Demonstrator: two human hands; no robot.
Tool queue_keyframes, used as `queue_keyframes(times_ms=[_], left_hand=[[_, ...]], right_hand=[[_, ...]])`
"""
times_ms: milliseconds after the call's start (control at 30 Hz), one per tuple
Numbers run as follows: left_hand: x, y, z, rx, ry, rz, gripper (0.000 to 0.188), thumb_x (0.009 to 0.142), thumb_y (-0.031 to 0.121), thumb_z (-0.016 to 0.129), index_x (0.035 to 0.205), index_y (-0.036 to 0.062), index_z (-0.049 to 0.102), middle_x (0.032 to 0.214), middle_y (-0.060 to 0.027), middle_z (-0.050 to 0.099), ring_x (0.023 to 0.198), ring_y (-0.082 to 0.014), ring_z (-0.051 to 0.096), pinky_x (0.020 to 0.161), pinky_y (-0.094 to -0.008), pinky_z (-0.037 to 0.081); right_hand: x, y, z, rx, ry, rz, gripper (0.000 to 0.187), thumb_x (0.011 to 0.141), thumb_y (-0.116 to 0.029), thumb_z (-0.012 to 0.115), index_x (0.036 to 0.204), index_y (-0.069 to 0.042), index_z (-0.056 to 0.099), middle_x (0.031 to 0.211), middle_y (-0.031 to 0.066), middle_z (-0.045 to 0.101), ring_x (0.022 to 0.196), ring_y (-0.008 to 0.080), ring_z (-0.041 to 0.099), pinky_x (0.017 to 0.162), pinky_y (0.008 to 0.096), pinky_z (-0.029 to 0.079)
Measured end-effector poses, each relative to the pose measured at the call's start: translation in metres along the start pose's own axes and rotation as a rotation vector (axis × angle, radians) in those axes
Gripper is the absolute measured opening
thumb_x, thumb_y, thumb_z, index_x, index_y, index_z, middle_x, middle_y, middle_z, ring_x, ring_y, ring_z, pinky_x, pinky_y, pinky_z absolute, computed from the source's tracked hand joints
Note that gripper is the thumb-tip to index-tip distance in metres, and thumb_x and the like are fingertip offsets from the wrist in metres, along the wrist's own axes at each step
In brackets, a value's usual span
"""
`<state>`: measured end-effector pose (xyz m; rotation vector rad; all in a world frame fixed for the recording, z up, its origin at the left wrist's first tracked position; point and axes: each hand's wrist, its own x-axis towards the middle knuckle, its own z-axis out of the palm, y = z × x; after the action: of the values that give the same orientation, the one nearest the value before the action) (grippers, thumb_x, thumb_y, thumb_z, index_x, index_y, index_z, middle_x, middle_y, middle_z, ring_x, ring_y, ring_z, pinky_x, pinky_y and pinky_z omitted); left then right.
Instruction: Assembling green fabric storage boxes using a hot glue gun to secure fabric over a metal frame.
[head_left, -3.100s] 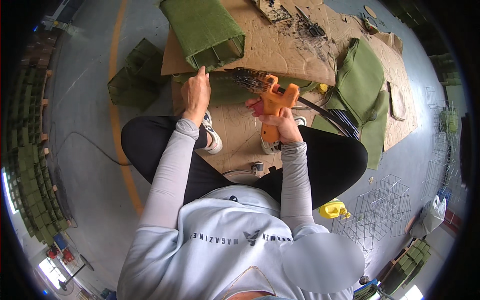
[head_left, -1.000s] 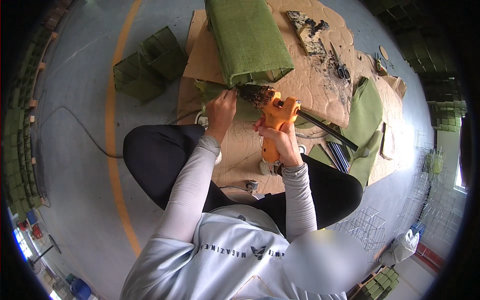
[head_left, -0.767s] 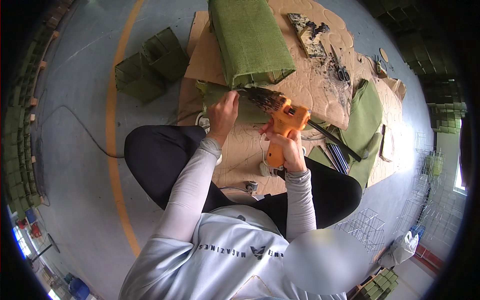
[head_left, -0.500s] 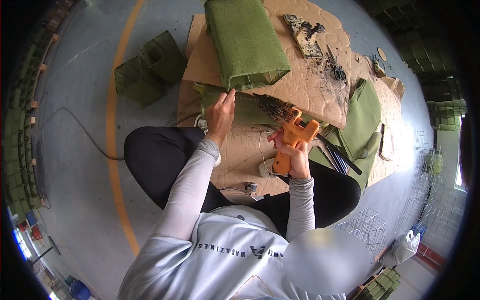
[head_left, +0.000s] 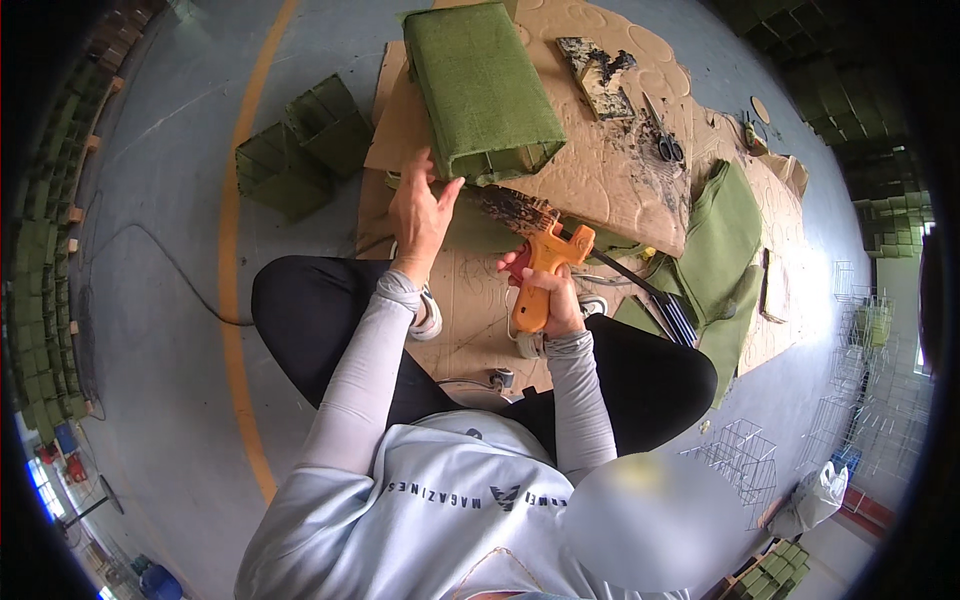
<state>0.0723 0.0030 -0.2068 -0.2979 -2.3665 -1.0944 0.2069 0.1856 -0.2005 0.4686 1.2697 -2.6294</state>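
A box covered in green fabric (head_left: pixel 490 85) lies on its side on brown cardboard, its open end toward me. My left hand (head_left: pixel 422 218) is at the box's near left corner, thumb and fingers apart; whether the fingertips press on the fabric I cannot tell. My right hand (head_left: pixel 558 297) is wrapped round the handle of an orange glue gun (head_left: pixel 548 252). Dark residue coats the gun's front, which points left, just under the box's open rim. A black glue stick or rod seems to trail from its back.
Black-handled scissors (head_left: pixel 668 147) and a glue-smeared board (head_left: pixel 598 82) lie on the cardboard (head_left: pixel 625 200). Green fabric (head_left: pixel 722 235) is spread at the right, beside several black sticks (head_left: pixel 675 318). Two green boxes (head_left: pixel 285 165) stand on the floor at left. Wire frames (head_left: pixel 735 460) stand at lower right.
My left hand has opened from a pinch at the box's corner and shifted slightly left. The glue gun has moved left and a little down in my right hand. The box looks shifted slightly left.
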Motion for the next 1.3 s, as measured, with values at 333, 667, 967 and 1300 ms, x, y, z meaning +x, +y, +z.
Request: queue_keyframes(times_ms=[333, 667, 967, 1300], left_hand=[[0.068, 0.018, -0.024, 0.117, -0.112, 0.097, 0.018, 0.089, 0.014, 0.060, 0.079, -0.0005, 0.056, 0.074, -0.0235, 0.059, 0.071, -0.0430, 0.061, 0.061, -0.0508, 0.049], [0.142, 0.052, -0.075, 0.052, -0.079, 0.134, 0.026, 0.087, 0.014, 0.064, 0.072, -0.0025, 0.052, 0.062, -0.0201, 0.059, 0.062, -0.0414, 0.061, 0.056, -0.0464, 0.045], [0.140, 0.087, -0.083, -0.102, -0.063, 0.055, 0.030, 0.086, 0.012, 0.065, 0.067, -0.0037, 0.049, 0.056, -0.0187, 0.057, 0.052, -0.0378, 0.060, 0.050, -0.0419, 0.044], [0.135, 0.097, -0.092, -0.121, -0.052, 0.012, 0.033, 0.087, 0.013, 0.066, 0.065, -0.0027, 0.046, 0.053, -0.0173, 0.053, 0.050, -0.0371, 0.057, 0.049, -0.0402, 0.043]], right_hand=[[-0.019, -0.023, -0.037, 0.219, -0.019, -0.227, 0.049, 0.086, -0.025, 0.065, 0.126, -0.003, 0.049, 0.122, 0.0175, 0.062, 0.114, 0.0311, 0.062, 0.084, 0.0353, 0.053], [0.113, -0.110, -0.066, 0.479, 0.024, -0.478, 0.032, 0.098, -0.029, 0.058, 0.121, -0.007, 0.055, 0.116, 0.0134, 0.065, 0.102, 0.0244, 0.066, 0.083, 0.0351, 0.057], [0.165, -0.128, -0.096, -0.064, 0.437, -0.196, 0.055, 0.092, -0.056, 0.059, 0.111, -0.006, 0.057, 0.092, 0.0119, 0.067, 0.078, 0.0286, 0.069, 0.067, 0.0463, 0.060], [0.103, -0.160, -0.039, -1.479, 0.765, -0.848, 0.025, 0.093, -0.025, 0.063, 0.089, -0.001, 0.068, 0.082, 0.0117, 0.070, 0.072, 0.0256, 0.067, 0.065, 0.0355, 0.050]])
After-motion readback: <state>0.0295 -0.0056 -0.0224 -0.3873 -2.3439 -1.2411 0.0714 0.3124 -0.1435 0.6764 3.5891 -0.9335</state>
